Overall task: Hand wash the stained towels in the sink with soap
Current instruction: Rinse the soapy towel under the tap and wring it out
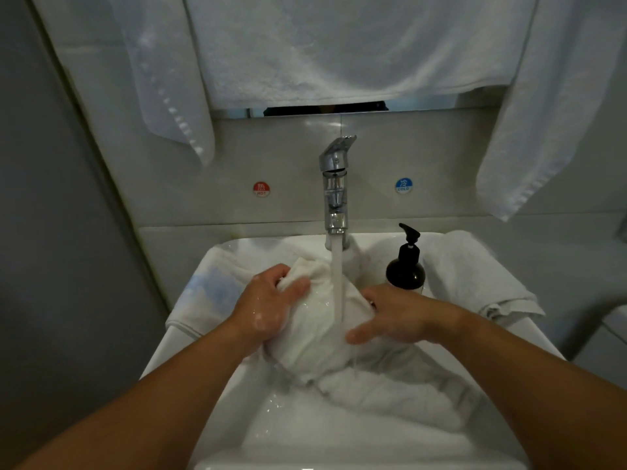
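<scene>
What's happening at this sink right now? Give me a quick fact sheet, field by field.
wet towel: white, bunched in the sink
tap: running, stream hitting the wet towel
left hand: sudsy, grips the towel's upper fold
right hand: holds the towel's right side
soap bottle: dark pump bottle, right of the tap
spare towels: one on each side of the sink rim

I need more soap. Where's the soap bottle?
In the head view, the soap bottle stands on the sink rim, right of the faucet, just behind the right hand.
</scene>
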Tool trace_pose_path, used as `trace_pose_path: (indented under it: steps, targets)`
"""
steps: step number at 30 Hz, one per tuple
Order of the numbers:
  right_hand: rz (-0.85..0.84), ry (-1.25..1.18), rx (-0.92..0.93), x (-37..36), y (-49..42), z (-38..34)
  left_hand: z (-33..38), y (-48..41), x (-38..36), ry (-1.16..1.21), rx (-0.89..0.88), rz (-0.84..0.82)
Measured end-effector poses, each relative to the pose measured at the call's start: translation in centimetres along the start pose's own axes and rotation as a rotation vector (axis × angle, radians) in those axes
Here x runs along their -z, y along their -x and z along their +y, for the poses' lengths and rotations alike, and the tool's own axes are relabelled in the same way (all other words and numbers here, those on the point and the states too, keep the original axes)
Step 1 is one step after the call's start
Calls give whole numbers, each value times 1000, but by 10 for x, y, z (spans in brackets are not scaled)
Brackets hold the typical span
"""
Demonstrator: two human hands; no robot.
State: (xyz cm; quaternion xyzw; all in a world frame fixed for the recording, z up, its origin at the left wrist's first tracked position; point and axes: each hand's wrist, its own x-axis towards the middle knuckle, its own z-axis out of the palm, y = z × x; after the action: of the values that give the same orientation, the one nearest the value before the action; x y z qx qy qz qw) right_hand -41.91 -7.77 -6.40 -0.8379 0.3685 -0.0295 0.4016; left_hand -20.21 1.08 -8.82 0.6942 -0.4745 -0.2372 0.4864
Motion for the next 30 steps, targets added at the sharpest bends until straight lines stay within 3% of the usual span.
trace_pose_path:
  steps: [2, 4, 7, 11, 13, 16, 20, 23, 26, 30]
  targets:
    - [50, -128, -22, -4, -1, 3, -5, -1, 5, -57, -7, -7]
    - [55, -443, -17, -10, -2, 3, -8, 1, 6, -160, 14, -89]
    - [26, -751, 24, -14, -3, 0, -3, 8, 3, -362, -115, -109]
    - [99, -903, 60, -14, 0, -6, 1, 18, -9, -475, -178, -409]
    - [207, -967, 71, -10, 1, -9, -2, 15, -12, -493, -238, -386]
    - [398, -754, 64, -4, 0, -7, 1, 10, -5, -369, -189, -331]
    - [280, -211, 83, 4, 2, 4, 0, 7, 10, -224, -119, -342]
    - [336, 81, 83, 8, 0, 8, 0, 5, 13, -122, -103, -279]
    - [392, 119, 141, 11, 1, 6, 6, 3, 13, 16, -118, -186]
    - [522, -159, 277, 13, 8, -3, 22, 7, 15, 299, -222, 29]
